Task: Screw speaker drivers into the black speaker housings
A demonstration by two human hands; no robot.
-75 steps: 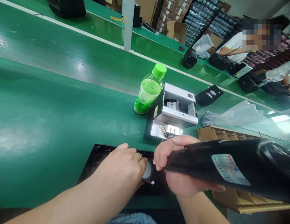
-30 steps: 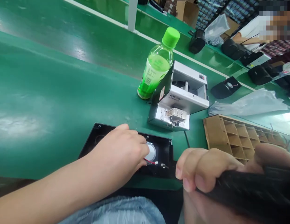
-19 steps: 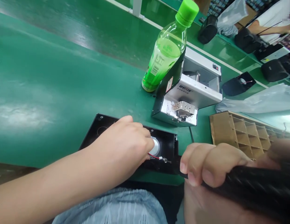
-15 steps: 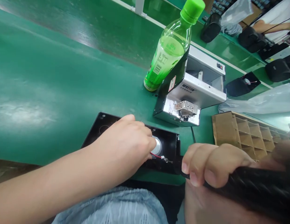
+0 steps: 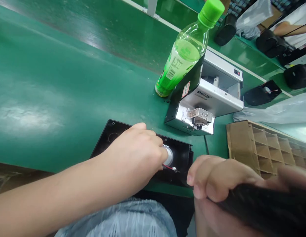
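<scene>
My left hand [image 5: 145, 148] is closed over a black plastic housing [image 5: 181, 154] lying on the green bench. From under its fingers runs a thin red wire [image 5: 169, 167] with a small white connector [image 5: 174, 169] at the end. A round white disc [image 5: 169, 155] inside the housing is partly covered by the hand. My right hand [image 5: 217, 177] is wrapped round a thick black screwdriver [image 5: 263, 204], blurred at the lower right. The screwdriver's thin tip points left, close by the connector; whether they touch I cannot tell.
Behind the housing stands a silver and black WEIXIN machine [image 5: 204, 98], with a green drink bottle [image 5: 182, 56] beside it. To the right is a divided cardboard box [image 5: 241, 141]. Black housings [image 5: 262, 92] and plastic bags lie farther off, near another person's arm [image 5: 288, 29].
The view has shifted slightly, moving the scene to the right. My right hand has moved a little left towards the housing, and its screwdriver sits lower in view. My left hand keeps its place on the housing.
</scene>
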